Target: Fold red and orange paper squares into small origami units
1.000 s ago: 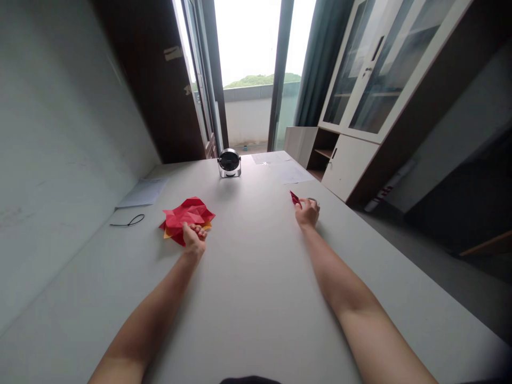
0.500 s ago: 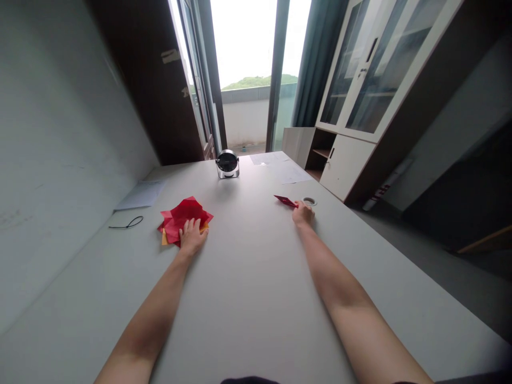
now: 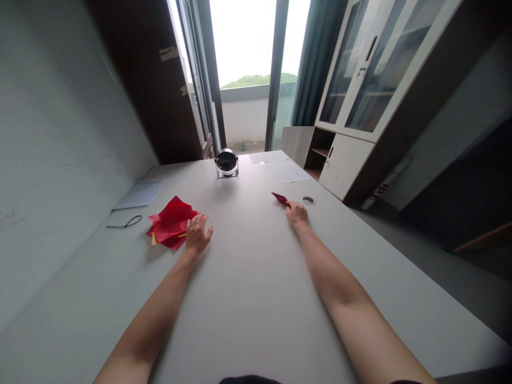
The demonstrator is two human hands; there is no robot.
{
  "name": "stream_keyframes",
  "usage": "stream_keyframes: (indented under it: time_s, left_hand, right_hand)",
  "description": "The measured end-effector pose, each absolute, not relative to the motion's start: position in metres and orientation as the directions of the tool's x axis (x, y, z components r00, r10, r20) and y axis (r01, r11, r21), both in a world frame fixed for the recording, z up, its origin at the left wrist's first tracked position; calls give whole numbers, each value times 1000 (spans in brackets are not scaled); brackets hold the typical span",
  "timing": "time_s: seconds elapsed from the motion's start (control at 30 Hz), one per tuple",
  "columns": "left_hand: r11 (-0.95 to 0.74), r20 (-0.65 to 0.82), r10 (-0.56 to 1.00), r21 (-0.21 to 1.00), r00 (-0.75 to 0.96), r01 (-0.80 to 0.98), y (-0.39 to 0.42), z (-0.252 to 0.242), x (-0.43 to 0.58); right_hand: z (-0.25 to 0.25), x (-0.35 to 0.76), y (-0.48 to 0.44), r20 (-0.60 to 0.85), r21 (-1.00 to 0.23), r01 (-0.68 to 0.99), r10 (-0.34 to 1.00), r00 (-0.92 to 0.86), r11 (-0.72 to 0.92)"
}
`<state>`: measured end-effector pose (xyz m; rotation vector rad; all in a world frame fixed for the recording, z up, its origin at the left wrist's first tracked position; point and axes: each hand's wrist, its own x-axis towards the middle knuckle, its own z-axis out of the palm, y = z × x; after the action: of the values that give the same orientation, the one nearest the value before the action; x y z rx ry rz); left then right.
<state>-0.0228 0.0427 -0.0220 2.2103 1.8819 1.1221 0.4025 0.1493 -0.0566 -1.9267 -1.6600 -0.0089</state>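
Observation:
A loose pile of red and orange-yellow paper (image 3: 170, 221) lies on the left part of the white table. At its right edge is my left hand (image 3: 197, 234), fingers apart and thumb out to the side, partly covering the sheets. Whether the fingertips press on the paper cannot be made out. My right hand (image 3: 296, 213) is closed on the near end of a small, flat dark-red card (image 3: 279, 198), its far corner tilted up and to the left. Just beyond that hand lies a white roll of tape (image 3: 308, 200).
On the table (image 3: 248, 277), a black cable tie loop (image 3: 127, 222) and white sheets (image 3: 140, 193) lie at the left. A round silver-and-black device (image 3: 226, 163) stands at the far end, with more papers (image 3: 290, 173) to its right. A white cabinet (image 3: 354, 162) stands beyond the right edge.
The paper pile has shifted left, and my left hand has slid from on top of it to its right edge. My right hand has moved slightly left with the card, away from the tape.

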Motion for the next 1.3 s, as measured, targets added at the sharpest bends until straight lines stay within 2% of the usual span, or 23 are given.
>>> stream_keyframes:
  time_s: [0.17,0.27,0.43,0.53,0.67,1.1,1.2,1.3]
  left_hand:
    - [-410,449,863,353,232,841,36,-25,-3]
    - [-452,454,845,323,283,831,35,-25,-1]
    - [-487,496,826,391,267,781,35,-22,-1]
    - [-502,525,815,426,246,753,34,-19,0]
    - [-524,553,799,446,238,725,30,-16,2]
    - [-548,486,788,275,377,790,22,-9,11]
    - [-522,484,809,329,334,787,23,-11,11]
    - [-476,463,853,499,243,724,26,-15,10]
  right_hand:
    - [-48,399,141,368,-419,907,904,218,-49]
    - [-41,383,130,370,-403,915,919,137,26]
    - [-33,324,104,341,-354,874,916,-212,333]
    - [-29,289,86,352,-322,788,839,-415,525]
    - [-23,266,69,377,-342,662,742,-554,667]
    - [-20,253,59,381,-340,608,696,-609,718]
    - [-17,252,57,399,-323,602,682,-612,730]
    - [-13,253,55,450,-292,573,639,-624,766]
